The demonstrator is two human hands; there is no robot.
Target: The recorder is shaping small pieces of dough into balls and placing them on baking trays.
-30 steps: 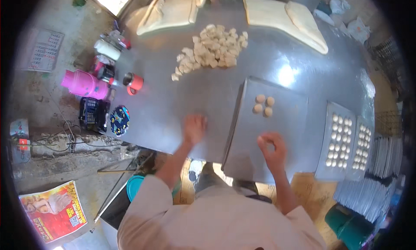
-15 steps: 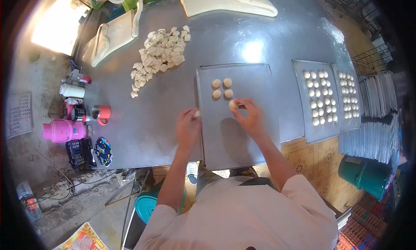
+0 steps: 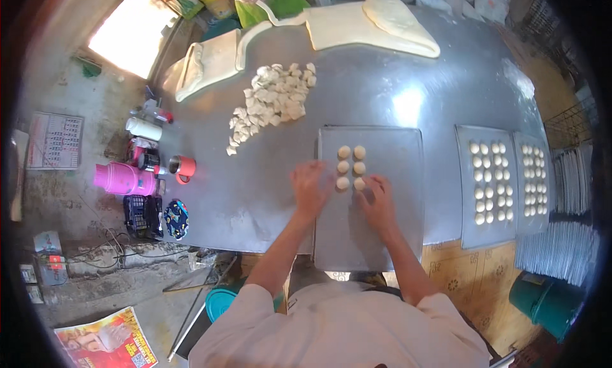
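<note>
Metal table (image 3: 255, 189), right hand (image 3: 379, 205) angled far-left, fingertips narrow on near-right ball (image 3: 359, 184) in tray (image 3: 405, 164), left hand (image 3: 309, 186) blurred at tray's left edge, grip can't tell.

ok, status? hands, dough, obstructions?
Right hand at lower-right dough ball; left hand, blurred, at left edge of tray. Six balls, two columns. Red mug off left, clear.
</note>
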